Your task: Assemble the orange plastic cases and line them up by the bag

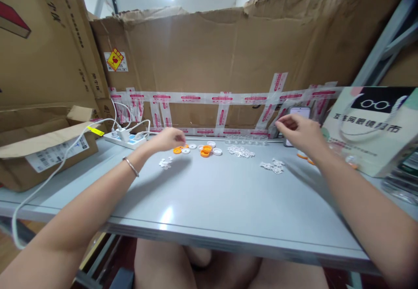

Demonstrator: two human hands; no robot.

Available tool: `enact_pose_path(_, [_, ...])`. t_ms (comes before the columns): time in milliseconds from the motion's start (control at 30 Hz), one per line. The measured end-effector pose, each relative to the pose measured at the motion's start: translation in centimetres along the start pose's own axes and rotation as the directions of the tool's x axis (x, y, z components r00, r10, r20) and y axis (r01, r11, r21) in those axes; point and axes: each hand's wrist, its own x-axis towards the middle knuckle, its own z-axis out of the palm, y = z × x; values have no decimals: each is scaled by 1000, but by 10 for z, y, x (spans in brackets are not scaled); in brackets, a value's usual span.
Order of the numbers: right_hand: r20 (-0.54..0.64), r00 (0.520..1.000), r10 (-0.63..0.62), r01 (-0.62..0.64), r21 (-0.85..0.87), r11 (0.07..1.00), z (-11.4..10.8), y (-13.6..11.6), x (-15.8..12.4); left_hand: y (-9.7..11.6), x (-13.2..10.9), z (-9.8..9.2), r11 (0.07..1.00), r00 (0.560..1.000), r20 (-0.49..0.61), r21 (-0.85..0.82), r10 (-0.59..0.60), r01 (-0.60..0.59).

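My left hand (170, 139) is above the table's far left, its fingers curled together. Whatever is in them, if anything, is too small or hidden to make out. Beside its fingertips lie orange rings (177, 150) and white round discs (186, 151). Small white pieces (165, 163) lie below it. My right hand (298, 129) hovers in front of the upright phone (299, 112), thumb and fingers drawn together in a pinch; I cannot make out anything held. Below and left of it are small white flat parts (273, 166). A bigger heap of white parts (241, 151) sits further left.
Orange cups (206, 150) stand mid-table before a clear plastic tray (246, 139). A white power strip (126, 139) with cables and an open cardboard box (45, 145) are left. A paper bag (372, 128) stands right. A tall cardboard wall (202, 58) closes the back.
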Motion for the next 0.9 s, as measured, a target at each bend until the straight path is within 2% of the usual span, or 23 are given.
enact_pose_path(67, [53,997,-62,59,58,997,7,-2,-2,37,-1,12,961,970,26,-144,243,-237])
enact_pose_path(167, [99,989,-114,107,71,992,15,-2,-5,77,-5,33,884,886,100,-185,452,-430])
enact_pose_path(267, [120,983,-141,134,66,989,19,-2,-6,95,-11,48,841,843,113,-216,527,-496])
enact_pose_path(367, [136,980,-147,140,63,988,21,-2,-7,98,-16,53,829,840,85,-245,536,-503])
enact_pose_path(467, [141,979,-148,140,63,988,23,-4,-8,87,-13,50,840,872,69,-312,485,-443])
enact_pose_path(533, [150,978,-147,137,73,988,25,-6,-10,71,-7,44,875,917,-10,-298,398,-383])
enact_pose_path(600, [172,973,-152,136,101,986,28,-7,-12,48,0,36,952,970,-100,-195,222,-238])
enact_pose_path(667, [202,965,-166,142,129,981,31,-8,-14,22,5,27,1000,999,-35,5,18,-18])
enact_pose_path(700, [217,960,-176,148,138,979,32,-8,-15,10,7,24,992,996,35,96,-83,79])
enact_pose_path(800, [264,944,-196,162,145,976,36,-10,-16,-12,9,19,964,966,138,185,-218,191])
enact_pose_path(900, [301,931,-207,170,145,975,38,-12,-17,-16,10,23,950,947,181,212,-267,228])
